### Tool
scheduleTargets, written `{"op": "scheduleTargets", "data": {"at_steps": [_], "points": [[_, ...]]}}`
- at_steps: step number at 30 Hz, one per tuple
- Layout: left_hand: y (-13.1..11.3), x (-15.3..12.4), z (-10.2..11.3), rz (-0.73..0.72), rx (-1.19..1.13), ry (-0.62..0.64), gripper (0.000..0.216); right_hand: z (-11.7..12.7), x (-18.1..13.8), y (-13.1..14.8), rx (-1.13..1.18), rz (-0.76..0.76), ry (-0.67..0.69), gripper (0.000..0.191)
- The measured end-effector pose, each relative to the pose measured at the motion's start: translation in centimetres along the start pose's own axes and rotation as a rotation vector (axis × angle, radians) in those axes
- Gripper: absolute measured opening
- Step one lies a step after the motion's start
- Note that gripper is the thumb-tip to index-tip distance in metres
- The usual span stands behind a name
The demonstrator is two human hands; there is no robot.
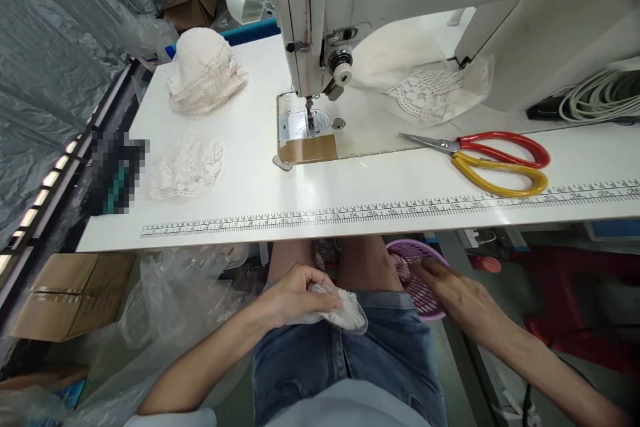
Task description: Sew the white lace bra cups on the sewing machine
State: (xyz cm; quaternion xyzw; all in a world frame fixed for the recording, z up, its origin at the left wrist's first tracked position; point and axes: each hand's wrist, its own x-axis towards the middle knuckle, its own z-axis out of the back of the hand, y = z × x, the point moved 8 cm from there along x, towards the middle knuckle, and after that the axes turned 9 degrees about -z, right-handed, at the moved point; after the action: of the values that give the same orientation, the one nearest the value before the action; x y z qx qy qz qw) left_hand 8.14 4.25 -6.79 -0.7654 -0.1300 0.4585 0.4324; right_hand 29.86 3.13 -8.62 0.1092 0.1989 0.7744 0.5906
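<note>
Below the table edge, my left hand [295, 293] is closed on a small piece of white lace fabric [350, 312] that rests on my lap. My right hand [450, 283] reaches into a purple plastic basket [427, 253] beside my right knee, fingers stretched out over pale pieces inside it; what they touch is partly hidden. Above, a white sewing machine [320, 27] stands on the white table [350, 187], its needle over the metal plate [305, 123].
Red and yellow scissors [495, 157] lie right of the machine. A stack of lace pieces [203, 73], a single lace piece [187, 167] and another under the machine arm [430, 93] lie on the table. Ruler tape [390, 207] runs along the front edge. Plastic bags [185, 293] and a cardboard box [70, 293] are at lower left.
</note>
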Motion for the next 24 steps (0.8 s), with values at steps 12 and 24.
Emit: {"op": "scheduleTargets", "data": {"at_steps": [12, 24], "points": [[-0.8, 0.6, -0.2, -0.073, 0.138, -0.1, 0.032, -0.5, 3.0, 9.2, 0.795, -0.138, 0.339, 0.027], [-1.9, 0.5, -0.4, -0.174, 0.242, -0.132, 0.024, -0.7, 2.8, 8.9, 0.856, -0.206, 0.356, 0.027]]}}
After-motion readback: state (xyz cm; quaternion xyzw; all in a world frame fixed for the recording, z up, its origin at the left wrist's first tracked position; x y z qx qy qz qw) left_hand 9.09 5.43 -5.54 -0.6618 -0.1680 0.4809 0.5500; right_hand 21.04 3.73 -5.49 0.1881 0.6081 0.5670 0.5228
